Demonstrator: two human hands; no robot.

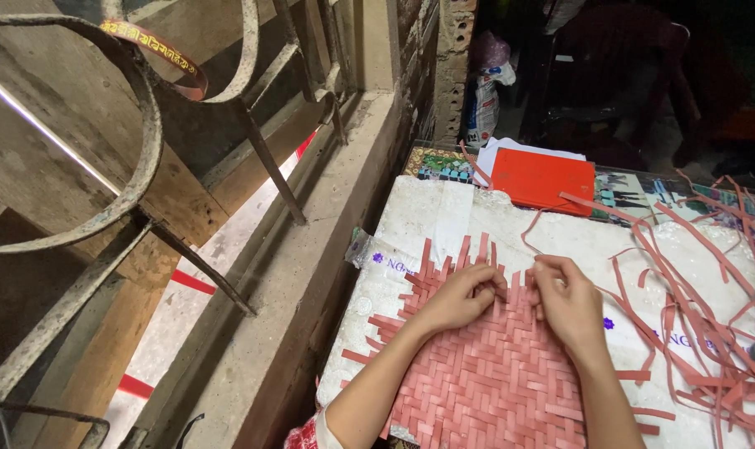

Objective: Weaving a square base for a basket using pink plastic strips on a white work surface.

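Note:
A pink woven mat (pixel 486 366) of flat strips lies on a white sheet (pixel 444 216) covering a table. My left hand (pixel 462 295) rests on the mat's far edge, fingers curled on strip ends sticking up there. My right hand (pixel 567 299) is just to its right, pinching a thin pink strip (pixel 537 231) that loops away toward the far side. Both hands nearly touch at the mat's upper rim.
Several loose pink strips (pixel 693 299) lie tangled on the right. A red folder (pixel 542 180) on white papers sits at the table's far edge. A concrete ledge (pixel 311 274) and a rusty metal grille (pixel 145 141) run along the left. Dark chairs (pixel 619 75) stand behind.

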